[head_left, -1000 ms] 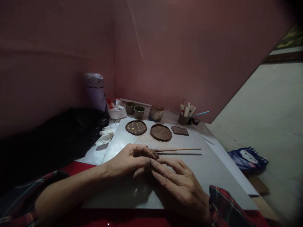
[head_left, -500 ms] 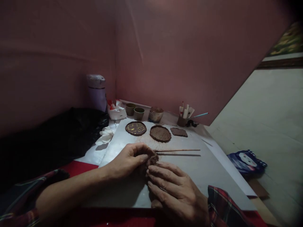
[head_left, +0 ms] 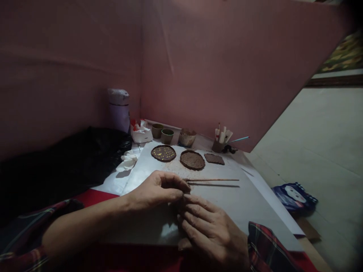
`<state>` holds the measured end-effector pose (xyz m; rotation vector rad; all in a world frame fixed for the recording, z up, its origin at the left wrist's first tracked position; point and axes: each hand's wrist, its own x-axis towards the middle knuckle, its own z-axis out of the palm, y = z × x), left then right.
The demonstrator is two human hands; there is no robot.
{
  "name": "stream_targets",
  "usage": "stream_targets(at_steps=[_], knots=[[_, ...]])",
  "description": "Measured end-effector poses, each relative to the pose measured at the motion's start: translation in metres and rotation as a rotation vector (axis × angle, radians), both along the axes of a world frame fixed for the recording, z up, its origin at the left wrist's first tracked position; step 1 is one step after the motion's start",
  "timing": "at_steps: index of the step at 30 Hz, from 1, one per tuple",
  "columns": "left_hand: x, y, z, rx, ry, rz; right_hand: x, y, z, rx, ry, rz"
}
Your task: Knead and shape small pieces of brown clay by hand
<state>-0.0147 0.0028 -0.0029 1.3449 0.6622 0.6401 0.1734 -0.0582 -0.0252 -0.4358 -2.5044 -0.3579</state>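
Note:
My left hand (head_left: 157,190) and my right hand (head_left: 210,226) meet over a white sheet (head_left: 249,204) near its front edge. Their fingers are curled together around a small brown lump of clay, which is hidden between them in this view. A thin wooden stick (head_left: 212,180) lies just beyond my fingertips. Further back on the sheet lie a round clay disc with yellow specks (head_left: 163,153), a plain round clay disc (head_left: 192,159) and a small flat clay rectangle (head_left: 214,158).
Along the pink wall stand a lilac flask (head_left: 118,109), two small green cups (head_left: 162,133), a smeared bowl (head_left: 186,137) and a cup of tools (head_left: 220,139). A black bag (head_left: 65,162) lies at left, white gloves (head_left: 127,160) beside it, a blue packet (head_left: 293,196) at right.
The brown lump seen between my fingertips half a second ago is covered by my fingers. My hands have shifted slightly, staying pressed together in the same spot.

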Motion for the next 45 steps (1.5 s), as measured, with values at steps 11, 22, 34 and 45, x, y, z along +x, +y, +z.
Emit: stream_targets(at_steps=[11, 22, 34, 45], knots=[[0.005, -0.007, 0.004, -0.059, 0.062, 0.01, -0.002, -0.002, -0.009, 0.049, -0.038, -0.004], [0.007, -0.006, 0.001, -0.379, -0.087, -0.1, -0.003, -0.004, -0.004, 0.049, -0.065, -0.017], [0.009, -0.003, -0.003, -0.458, -0.104, -0.137, -0.006, -0.007, -0.01, 0.148, -0.142, -0.062], [0.005, 0.001, -0.004, -0.232, -0.094, -0.098, -0.008, -0.004, -0.009, -0.071, 0.02, -0.105]])
